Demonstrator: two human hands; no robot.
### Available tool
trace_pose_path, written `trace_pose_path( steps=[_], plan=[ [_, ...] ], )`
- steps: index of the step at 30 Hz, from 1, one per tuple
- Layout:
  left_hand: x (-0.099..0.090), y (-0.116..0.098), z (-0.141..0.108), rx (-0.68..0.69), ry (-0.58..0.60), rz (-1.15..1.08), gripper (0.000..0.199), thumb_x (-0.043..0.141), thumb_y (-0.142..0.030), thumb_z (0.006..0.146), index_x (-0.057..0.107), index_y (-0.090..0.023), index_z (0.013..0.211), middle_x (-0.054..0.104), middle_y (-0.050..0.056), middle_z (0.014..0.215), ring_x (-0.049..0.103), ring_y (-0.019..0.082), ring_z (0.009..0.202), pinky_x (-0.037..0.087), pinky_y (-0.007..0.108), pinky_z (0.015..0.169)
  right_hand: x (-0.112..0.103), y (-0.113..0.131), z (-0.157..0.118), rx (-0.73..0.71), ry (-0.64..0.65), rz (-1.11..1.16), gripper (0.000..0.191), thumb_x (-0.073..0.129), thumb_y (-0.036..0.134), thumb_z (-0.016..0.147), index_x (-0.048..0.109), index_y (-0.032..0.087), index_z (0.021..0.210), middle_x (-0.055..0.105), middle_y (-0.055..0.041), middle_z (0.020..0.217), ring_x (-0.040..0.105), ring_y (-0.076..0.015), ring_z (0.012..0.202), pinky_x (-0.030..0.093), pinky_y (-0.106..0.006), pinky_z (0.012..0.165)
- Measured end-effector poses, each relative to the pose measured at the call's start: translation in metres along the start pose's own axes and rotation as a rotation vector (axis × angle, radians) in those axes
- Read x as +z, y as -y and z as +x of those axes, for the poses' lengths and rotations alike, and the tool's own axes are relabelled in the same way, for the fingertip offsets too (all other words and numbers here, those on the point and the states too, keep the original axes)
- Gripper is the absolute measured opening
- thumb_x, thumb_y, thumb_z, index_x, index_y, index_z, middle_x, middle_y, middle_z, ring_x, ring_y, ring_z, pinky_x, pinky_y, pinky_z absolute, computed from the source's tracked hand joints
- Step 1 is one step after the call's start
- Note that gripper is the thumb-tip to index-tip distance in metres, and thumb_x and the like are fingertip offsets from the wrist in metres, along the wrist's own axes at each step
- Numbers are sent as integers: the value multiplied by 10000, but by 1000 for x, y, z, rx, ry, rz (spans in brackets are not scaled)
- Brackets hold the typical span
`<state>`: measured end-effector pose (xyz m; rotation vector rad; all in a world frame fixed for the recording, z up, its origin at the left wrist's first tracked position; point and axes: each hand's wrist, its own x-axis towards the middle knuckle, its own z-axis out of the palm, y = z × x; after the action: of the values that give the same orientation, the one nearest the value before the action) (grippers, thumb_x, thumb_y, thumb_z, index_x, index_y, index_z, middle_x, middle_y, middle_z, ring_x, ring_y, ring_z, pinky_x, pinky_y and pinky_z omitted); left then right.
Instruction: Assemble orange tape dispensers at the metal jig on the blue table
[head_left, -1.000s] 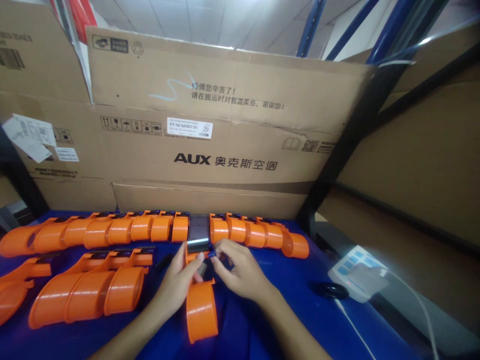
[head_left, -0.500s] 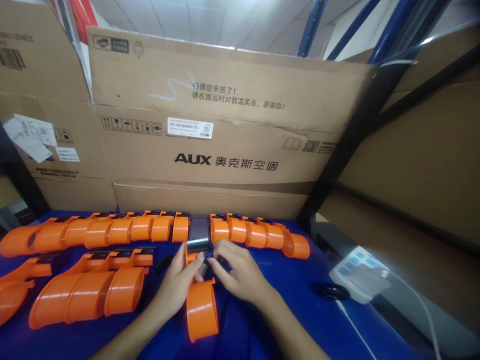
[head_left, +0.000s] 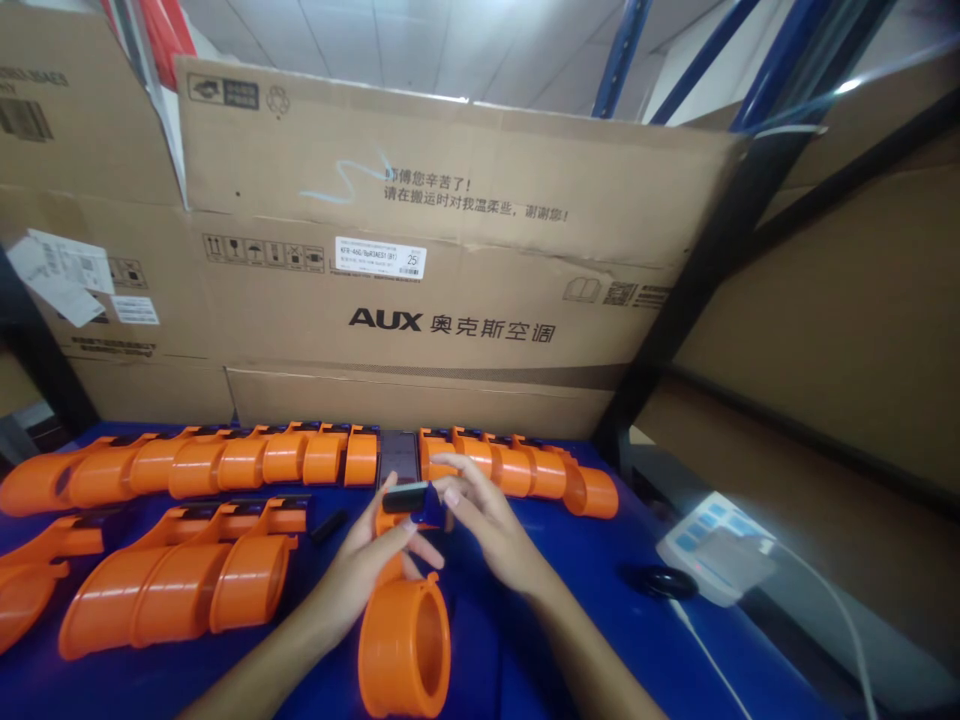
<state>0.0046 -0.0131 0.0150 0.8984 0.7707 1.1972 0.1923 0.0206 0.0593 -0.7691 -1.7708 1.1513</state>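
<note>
The left hand (head_left: 375,565) closes around the neck of an orange tape dispenser (head_left: 403,640), thumb up near its head and fingers curled under it, lifting it just above the blue table (head_left: 600,600). The dispenser's round hoop hangs toward the table's near edge, its open side turned to the right. The right hand (head_left: 487,530) meets it from the other side: thumb and fingers pinch a small dark blade piece (head_left: 415,497) at the dispenser's head, where a bit of blue shows beneath the dark strip. Both hands are touching the same dispenser, close to the middle of the table.

Just beyond the fingers, a dark flat strip (head_left: 397,455) lies in a gap in the far row of orange dispensers (head_left: 225,460), which runs along the table's back edge from the left side to right of centre. A nearer group of nested orange dispensers (head_left: 180,580) lies toward the left edge, with a small black part (head_left: 328,526) between that group and the left hand. Toward the right edge sit a black ring (head_left: 660,580) and a white device with blue buttons (head_left: 712,548), a white cable (head_left: 840,610) trailing from it. A large cardboard box (head_left: 450,270) marked AUX stands behind the back edge.
</note>
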Motion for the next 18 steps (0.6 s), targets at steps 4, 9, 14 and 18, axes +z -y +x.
trace_pose_path(
  steps=[4, 9, 14, 18],
  plan=[
    [2, -1, -6, -80, 98, -62, 1037, 803, -398, 825, 149, -244, 1616, 780, 160, 1040, 720, 184, 601, 562, 317, 639, 5, 10, -1, 44, 183, 206, 483, 574, 469, 975, 480, 285, 1411, 650, -76, 1294, 601, -264, 1239, 437, -438, 1077],
    [2, -4, -6, -61, 161, -51, 1043, 873, -310, 756, 242, -405, 1580, 533, 174, 1490, 785, 294, 844, 624, 441, 751, 10, 9, -1, 62, 143, 197, 502, 627, 552, 922, 525, 283, 1333, 633, -85, 1275, 600, -266, 1198, 496, -405, 983],
    [2, -6, -3, -24, 153, 7, 667, 781, -425, 841, 523, -262, 1435, 652, 169, 1333, 783, 288, 815, 632, 391, 704, 17, 0, 1, 76, 40, 95, 383, 584, 544, 965, 527, 259, 1214, 623, -29, 983, 612, -189, 915, 508, -319, 827],
    [3, -9, -2, -4, 127, 69, 579, 729, -471, 871, 594, -219, 1375, 716, 158, 1216, 778, 266, 721, 629, 364, 640, 19, -2, 2, 69, 40, 93, 355, 598, 524, 965, 505, 255, 1177, 557, 14, 860, 542, -152, 772, 472, -267, 713]
  ],
)
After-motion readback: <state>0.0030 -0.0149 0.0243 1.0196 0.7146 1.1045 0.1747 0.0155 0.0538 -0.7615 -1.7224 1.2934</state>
